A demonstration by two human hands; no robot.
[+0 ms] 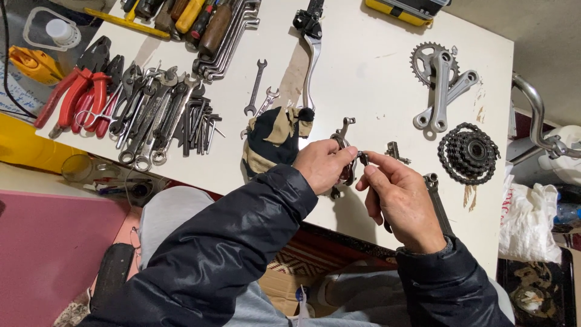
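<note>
My left hand (322,165) grips a metal bicycle brake caliper (344,134) just above the white table (363,72); its curved arm sticks up past my fingers. My right hand (399,200) pinches a small dark bolt or nut (363,157) at the caliper's side with thumb and forefinger, and a slim dark tool (437,200) runs beneath that hand. Both wrists come out of dark jacket sleeves.
A dirty rag or glove (272,140) lies left of my hands. A small metal part (396,151), a chain coiled round a freewheel (469,152) and a crankset (440,85) lie right. A brake lever (311,51), wrenches (257,85), pliers (78,91) and hex keys (200,124) fill the left.
</note>
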